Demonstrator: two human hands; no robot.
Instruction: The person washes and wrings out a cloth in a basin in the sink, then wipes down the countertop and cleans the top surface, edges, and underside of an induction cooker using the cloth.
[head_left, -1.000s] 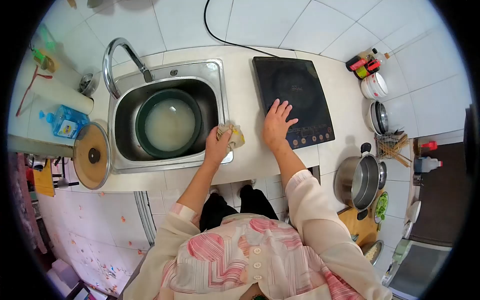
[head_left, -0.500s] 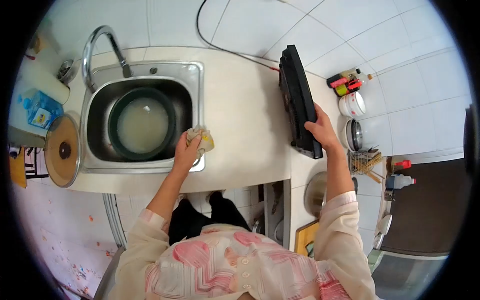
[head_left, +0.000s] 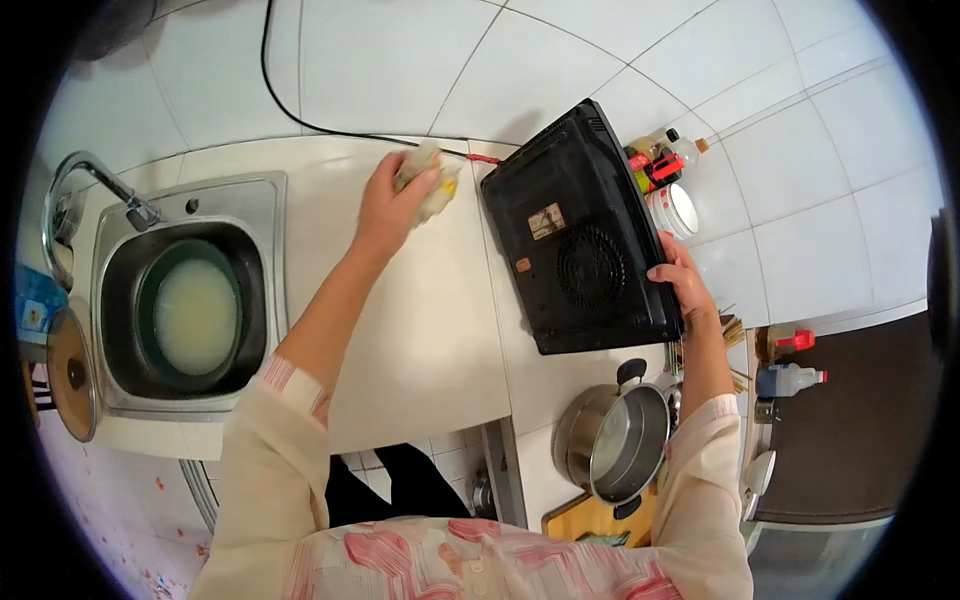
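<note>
The pale countertop runs along the tiled wall, with a steel sink let into its left end. Towards its right end, close to the back edge, a black flat appliance is tilted, underside turned to the left hand; whether its lower edge touches the countertop, I cannot tell. Its long axis runs from the back edge towards the front, slanting right. A steel pot sits nearer the front, below it. The right hand is nearer, in contact: partly curled around the right edge, thumb on the underside. The left hand, left of the appliance and apart from it, is bent around a crumpled cloth, which hangs just beside the back-left corner, near the cable's red end.
</note>
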